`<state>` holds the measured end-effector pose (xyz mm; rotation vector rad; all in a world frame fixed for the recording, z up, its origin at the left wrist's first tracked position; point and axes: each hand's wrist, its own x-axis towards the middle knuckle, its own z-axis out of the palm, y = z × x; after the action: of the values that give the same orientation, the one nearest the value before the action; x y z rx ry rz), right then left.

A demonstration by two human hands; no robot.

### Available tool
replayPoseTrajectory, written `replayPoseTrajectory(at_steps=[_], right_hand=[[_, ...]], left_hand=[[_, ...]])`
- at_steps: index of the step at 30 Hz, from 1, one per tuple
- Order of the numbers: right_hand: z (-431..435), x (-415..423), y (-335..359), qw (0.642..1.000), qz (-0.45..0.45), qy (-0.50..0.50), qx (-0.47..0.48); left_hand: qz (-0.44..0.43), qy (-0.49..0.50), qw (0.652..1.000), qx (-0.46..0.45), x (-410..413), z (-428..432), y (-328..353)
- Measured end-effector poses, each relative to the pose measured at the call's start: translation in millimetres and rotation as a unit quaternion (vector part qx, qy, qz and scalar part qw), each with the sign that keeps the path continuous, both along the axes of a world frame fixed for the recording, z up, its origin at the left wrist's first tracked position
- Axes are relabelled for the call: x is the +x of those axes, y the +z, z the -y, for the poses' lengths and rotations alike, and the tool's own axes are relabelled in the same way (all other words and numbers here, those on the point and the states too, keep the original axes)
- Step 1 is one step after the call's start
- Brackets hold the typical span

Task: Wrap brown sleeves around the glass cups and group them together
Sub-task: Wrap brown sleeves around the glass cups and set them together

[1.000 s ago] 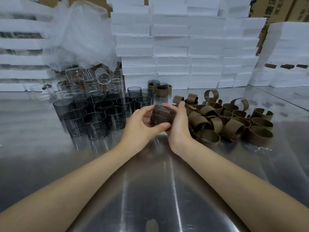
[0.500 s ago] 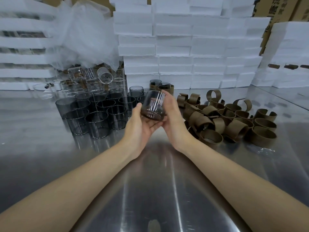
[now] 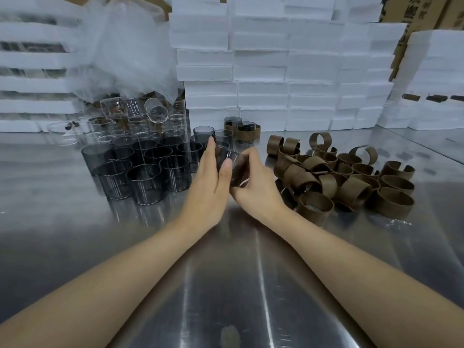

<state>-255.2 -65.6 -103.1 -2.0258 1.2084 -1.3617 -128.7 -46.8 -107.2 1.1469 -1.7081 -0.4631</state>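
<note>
Left hand (image 3: pixel 209 179) and right hand (image 3: pixel 256 189) meet on a single smoked glass cup (image 3: pixel 237 163), which is held tilted and, as far as can be judged, off the steel table (image 3: pixel 226 285). The left fingers run straight up the cup's far side, and the thumb lies across its near face, pinching it. The right fingers curl round it from the right and beneath. The cup's lower part reads dark brown, but the hands hide too much to tell whether a sleeve is already on it.

Hazard 1: the wall is smooth glass. If either hand relaxes to turn the cup, it would probably slide out and fall onto the steel or into the bare smoked cups (image 3: pixel 140 169) standing close-packed just to the left, where it could chip.

Hazard 2: the brown sleeves (image 3: pixel 346 182), heaped just right of the right wrist, are split curls. One seated askew would likely spring open or ride up. A careless reach into the heap could also drag its neighbours along.

Hazard 3: the two sleeved cups (image 3: pixel 241 129) stand at the back, near the white foam boxes (image 3: pixel 263 71). Setting this cup beside them means reaching past the rearmost bare cups, and a low wrist could tip one of those.
</note>
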Motion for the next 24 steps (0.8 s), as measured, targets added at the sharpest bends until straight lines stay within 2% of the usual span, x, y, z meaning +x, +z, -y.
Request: replayPoseTrajectory(at_steps=[2,4,6,8,10,12,15,17,19,21,24], right_hand=[[-3.6,0.0,2.1,0.999,-0.032,0.021,-0.017],[-8.0,0.1,5.4,0.997,-0.060,0.042,-0.031],[-9.8,0.1,8.2,0.993,-0.088,0.065,-0.032],[-9.9,-1.3,8.2,0.990,-0.110,0.091,-0.021],[-8.9,-1.4,6.4,0.989,-0.086,0.118,0.019],[-9.2,1.3,5.7,0.984,-0.007,0.146,0.102],[-7.4,4.1,8.5,0.951,0.116,0.160,0.237],[-7.4,5.5,12.3,0.930,0.173,0.151,0.286],[-7.3,6.0,15.7,0.912,0.223,0.145,0.312],[-8.0,4.9,18.1,0.909,0.227,0.143,0.320],[-10.0,5.1,18.8,0.929,0.173,0.134,0.298]], left_hand=[[-0.061,0.006,0.998,0.006,3.5,-1.7,4.8],[-0.167,0.026,0.985,0.034,1.5,0.3,10.5],[-0.309,0.047,0.939,0.141,0.0,3.3,16.0],[-0.414,0.002,0.875,0.250,1.7,5.6,17.2],[-0.445,-0.059,0.836,0.315,6.5,6.0,18.8],[-0.449,-0.105,0.823,0.332,7.4,6.5,20.2],[-0.458,-0.128,0.825,0.306,4.9,9.5,19.3],[-0.407,-0.139,0.869,0.246,4.7,12.3,16.2],[-0.298,-0.143,0.922,0.201,4.1,11.2,13.0],[-0.248,-0.147,0.938,0.192,2.7,8.5,10.9],[-0.233,-0.143,0.949,0.159,2.3,8.1,7.1]])
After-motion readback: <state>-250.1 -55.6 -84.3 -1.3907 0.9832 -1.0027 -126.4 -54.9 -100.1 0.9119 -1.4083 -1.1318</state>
